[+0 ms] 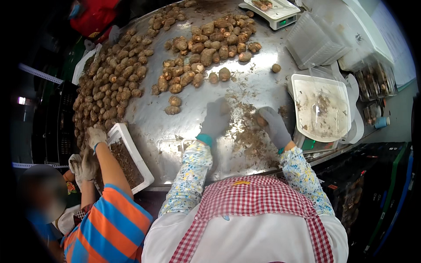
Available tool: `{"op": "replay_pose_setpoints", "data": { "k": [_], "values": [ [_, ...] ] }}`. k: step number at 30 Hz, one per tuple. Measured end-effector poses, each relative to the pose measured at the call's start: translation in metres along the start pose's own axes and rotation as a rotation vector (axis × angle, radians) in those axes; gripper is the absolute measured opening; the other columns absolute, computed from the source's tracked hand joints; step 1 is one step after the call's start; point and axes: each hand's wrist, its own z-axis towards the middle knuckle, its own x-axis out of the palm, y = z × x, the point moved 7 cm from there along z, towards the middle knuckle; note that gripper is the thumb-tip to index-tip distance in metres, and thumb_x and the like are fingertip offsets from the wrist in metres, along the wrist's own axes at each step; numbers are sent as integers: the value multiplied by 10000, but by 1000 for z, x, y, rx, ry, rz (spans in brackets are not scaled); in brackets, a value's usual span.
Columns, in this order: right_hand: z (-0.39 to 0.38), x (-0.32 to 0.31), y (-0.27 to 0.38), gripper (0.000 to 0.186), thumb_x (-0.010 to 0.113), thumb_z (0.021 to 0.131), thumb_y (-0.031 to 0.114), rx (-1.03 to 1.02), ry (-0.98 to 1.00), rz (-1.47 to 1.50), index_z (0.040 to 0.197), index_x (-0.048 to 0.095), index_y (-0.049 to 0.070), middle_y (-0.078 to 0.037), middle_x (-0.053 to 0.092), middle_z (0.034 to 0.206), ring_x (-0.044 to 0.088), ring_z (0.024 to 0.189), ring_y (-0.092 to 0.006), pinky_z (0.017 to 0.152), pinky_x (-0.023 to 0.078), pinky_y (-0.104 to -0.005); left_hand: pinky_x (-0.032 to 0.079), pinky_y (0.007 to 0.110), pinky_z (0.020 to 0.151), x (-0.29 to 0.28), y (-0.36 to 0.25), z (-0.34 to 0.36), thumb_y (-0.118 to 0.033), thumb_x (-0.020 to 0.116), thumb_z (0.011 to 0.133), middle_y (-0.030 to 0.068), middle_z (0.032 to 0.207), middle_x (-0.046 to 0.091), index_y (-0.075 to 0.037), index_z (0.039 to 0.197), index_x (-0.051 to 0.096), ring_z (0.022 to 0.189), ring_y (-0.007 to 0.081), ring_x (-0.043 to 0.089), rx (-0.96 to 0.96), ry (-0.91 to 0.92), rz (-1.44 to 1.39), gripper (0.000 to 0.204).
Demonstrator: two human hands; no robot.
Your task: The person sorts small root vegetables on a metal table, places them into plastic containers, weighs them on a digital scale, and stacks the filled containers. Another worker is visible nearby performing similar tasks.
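Observation:
Both my hands wear grey gloves over the metal table (151, 109). My right hand (275, 125) is closed around a small brown taro (261, 119), above scattered peel and dirt (246, 142). Smeared by motion, my left hand (215, 119) is to the left of it; a brownish patch shows near its fingertips, but its grip is unclear. Two taros (173, 105) lie beyond it to the left. A loose pile of taros (219, 41) spreads farther back. To the right of my right hand stands a scale with a white tray (295, 103), a clear plastic container (330, 109) on it.
At left a co-worker's gloved hands (90, 153) work beside a white crate (142, 168) of dirt, near a large taro heap (115, 83). Stacked clear boxes (313, 39) and a second scale (274, 13) stand at the back right. Another person in red (94, 17) is far left.

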Motion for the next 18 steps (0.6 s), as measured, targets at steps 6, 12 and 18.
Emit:
{"op": "replay_pose_setpoints", "data": {
  "k": [6, 12, 18],
  "values": [
    [-42, 12, 17, 239, 600, 971, 227, -32, -139, -302, 1044, 672, 11, 0, 608, 781, 495, 659, -53, 606, 420, -226, 473, 247, 941, 11, -59, -37, 42, 547, 856, 127, 1311, 490, -10, 1494, 312, 1061, 178, 579, 161, 346, -1001, 682],
    [-58, 24, 49, 348, 636, 947, 279, -257, -148, -519, 1164, 649, 8, -68, 689, 961, 605, 777, -98, 694, 492, -270, 489, 267, 936, 16, -66, -52, 84, 532, 831, 128, 1289, 525, -32, 1491, 337, 1086, 174, 589, 198, 311, -810, 698],
    [-73, 52, 52, 488, 746, 835, 342, -161, -91, -942, 1170, 640, 3, -98, 684, 944, 636, 781, -160, 713, 515, -297, 525, 207, 693, 41, -73, -66, 106, 513, 818, 119, 1280, 542, -62, 1452, 408, 951, 114, 613, 256, 377, -665, 664]
  ]
}}
